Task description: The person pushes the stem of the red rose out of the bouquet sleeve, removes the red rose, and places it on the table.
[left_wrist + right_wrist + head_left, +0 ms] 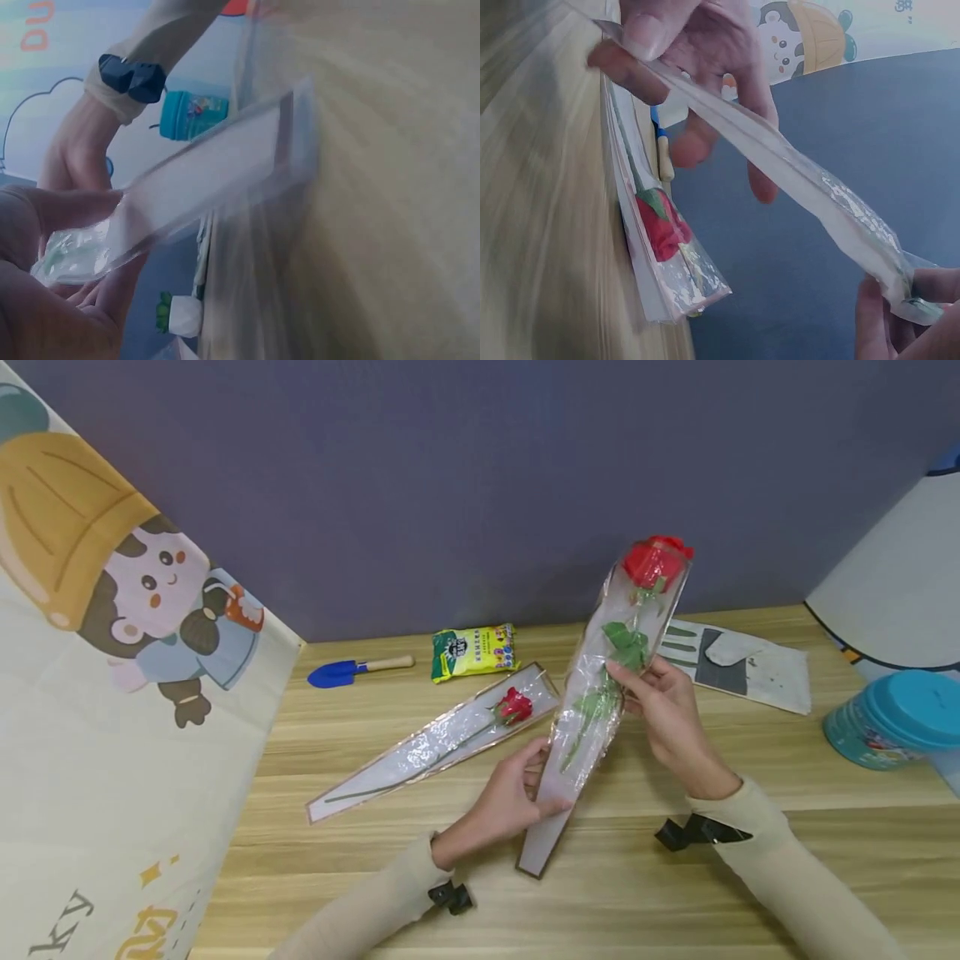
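A single red rose in a long clear sleeve with white backing, the wrapped rose (581, 727), is held tilted above the table, bloom end up and to the right. The left hand (513, 789) pinches its narrow lower part, thumb across the front. Higher up, by the green leaves, the right hand (667, 710) grips the sleeve's right edge between thumb and fingers. Seen edge-on in the right wrist view, the sleeve (780, 161) spans both hands. A second wrapped rose (438, 743) lies on the table to the left, its smaller bloom toward the back.
Along the back of the wooden table (637, 893) lie a blue trowel (337, 673) with a wooden handle, a yellow-green packet (476, 652) and a flat white-and-grey item with green stripes (742, 664). A teal lidded tub (892, 718) stands at right. A dark wall (487, 485) rises behind.
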Tool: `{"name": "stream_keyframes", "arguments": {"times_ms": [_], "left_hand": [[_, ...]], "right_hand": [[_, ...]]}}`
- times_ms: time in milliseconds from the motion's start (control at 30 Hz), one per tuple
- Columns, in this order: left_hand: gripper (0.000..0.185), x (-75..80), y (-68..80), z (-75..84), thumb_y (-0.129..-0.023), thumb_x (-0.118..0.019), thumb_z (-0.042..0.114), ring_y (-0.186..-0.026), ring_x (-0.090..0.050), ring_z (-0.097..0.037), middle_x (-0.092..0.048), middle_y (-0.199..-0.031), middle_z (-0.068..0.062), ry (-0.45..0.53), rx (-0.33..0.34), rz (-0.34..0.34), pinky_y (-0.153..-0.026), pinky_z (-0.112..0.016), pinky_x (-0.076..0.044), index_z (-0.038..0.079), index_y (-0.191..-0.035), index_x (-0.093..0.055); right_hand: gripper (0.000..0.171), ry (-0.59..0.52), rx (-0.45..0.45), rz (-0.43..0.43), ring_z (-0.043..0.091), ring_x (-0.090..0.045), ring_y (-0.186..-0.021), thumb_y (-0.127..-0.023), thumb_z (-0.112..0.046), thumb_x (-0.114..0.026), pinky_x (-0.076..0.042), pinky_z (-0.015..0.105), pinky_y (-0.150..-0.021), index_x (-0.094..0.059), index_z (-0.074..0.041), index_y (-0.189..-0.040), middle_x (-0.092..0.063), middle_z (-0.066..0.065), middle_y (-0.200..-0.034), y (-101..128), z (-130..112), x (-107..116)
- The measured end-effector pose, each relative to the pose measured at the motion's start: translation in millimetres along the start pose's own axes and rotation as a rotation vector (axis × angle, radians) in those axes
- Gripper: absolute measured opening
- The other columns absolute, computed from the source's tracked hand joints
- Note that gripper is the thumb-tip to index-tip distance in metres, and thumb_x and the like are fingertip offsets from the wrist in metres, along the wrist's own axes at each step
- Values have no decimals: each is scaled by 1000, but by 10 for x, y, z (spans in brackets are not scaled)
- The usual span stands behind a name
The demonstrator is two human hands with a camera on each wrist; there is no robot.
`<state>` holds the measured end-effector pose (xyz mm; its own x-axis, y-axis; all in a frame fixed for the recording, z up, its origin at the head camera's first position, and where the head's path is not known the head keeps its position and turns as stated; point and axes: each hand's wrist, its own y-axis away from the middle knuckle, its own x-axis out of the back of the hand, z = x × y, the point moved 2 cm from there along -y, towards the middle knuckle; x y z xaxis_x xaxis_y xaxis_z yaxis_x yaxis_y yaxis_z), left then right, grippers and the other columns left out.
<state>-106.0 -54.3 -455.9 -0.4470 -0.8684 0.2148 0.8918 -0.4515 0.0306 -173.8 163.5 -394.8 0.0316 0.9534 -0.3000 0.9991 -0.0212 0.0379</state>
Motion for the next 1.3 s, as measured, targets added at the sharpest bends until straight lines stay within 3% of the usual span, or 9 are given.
{"name": "stream_keyframes", "arguments": {"times_ms": [167,400,767,1000,1300], "left_hand": [[75,55,-87,59,-83,-83,1,-91,-66,-10,-69,-129,-21,85,-41,38,-74,-21,-63,11,-150,-49],[70,18,-214,106,-86,-78,-4,-101,-74,-30,-71,-125,-27,148,-75,74,-79,-29,-66,8,-149,-49],[70,0,-241,133,-84,-78,-6,-93,-73,-24,-72,-125,-26,116,-72,105,-72,-26,-65,6,-147,-51],[72,-9,-237,129,-83,-79,-7,-87,-69,-9,-73,-124,-23,99,-67,111,-71,-25,-65,8,-147,-51],[69,-12,-241,133,-81,-79,-9,-94,-75,-28,-73,-124,-25,98,-94,109,-79,-26,-66,4,-144,-53]], "right_hand": [[24,56,35,-16,4,-75,-83,-96,-9,-75,-64,21,-73,-69,-15,-118,-81,-10,-97,4,-9,-7],[36,114,35,-41,3,-75,-86,-96,-8,-74,-64,21,-76,-64,-9,-131,-81,-13,-99,20,24,-24],[31,71,73,-40,3,-76,-84,-97,-12,-74,-65,23,-74,-67,-13,-127,-82,-10,-100,8,-47,18],[33,69,84,-36,5,-77,-82,-96,-8,-74,-65,24,-72,-66,-13,-128,-82,-10,-101,-4,-46,29],[34,113,94,-35,4,-77,-81,-95,-9,-75,-65,23,-69,-65,-12,-129,-82,-11,-99,1,-45,42]]}}
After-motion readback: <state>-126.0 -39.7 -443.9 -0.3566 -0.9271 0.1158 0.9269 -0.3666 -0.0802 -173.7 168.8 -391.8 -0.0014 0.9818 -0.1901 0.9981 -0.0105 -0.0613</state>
